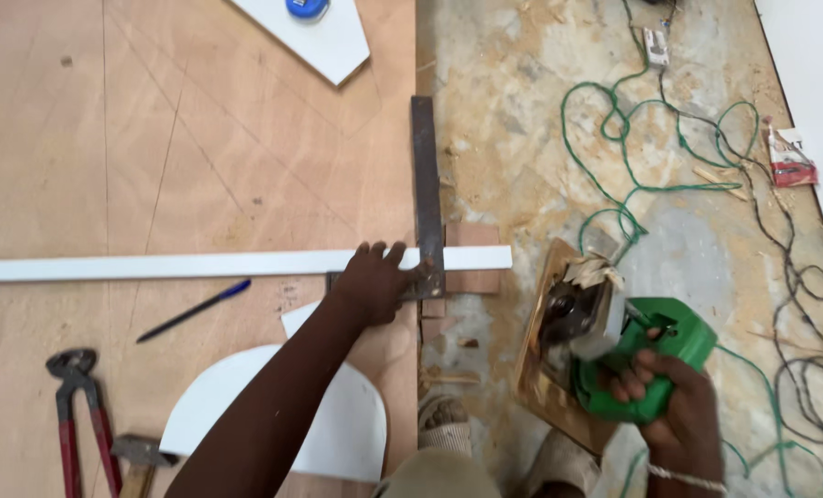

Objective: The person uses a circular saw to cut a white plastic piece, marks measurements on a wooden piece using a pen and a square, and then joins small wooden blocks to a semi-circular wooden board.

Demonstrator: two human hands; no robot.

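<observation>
On the plywood sheet point(199, 138) lies a long white strip point(153, 266), going from the left side to a little beyond the sheet's right edge. The left hand point(374, 281) is pressed flat on a metal square point(427, 198), with fingers spread, where the square crosses the strip; it does not clench anything, it only presses down. One arm of the square runs up along the edge of the sheet.

The right hand point(665, 392) is closed around the handle of a green power saw point(628, 355), which rests on the dusty floor point(522, 120) to the right of the sheet, well apart from the strip. A green cable point(614, 120) makes loops on the floor behind it.

Near the left arm are a blue pen point(195, 310), red pincers point(77, 406), a hammer point(139, 456) and a rounded white board point(347, 424).
</observation>
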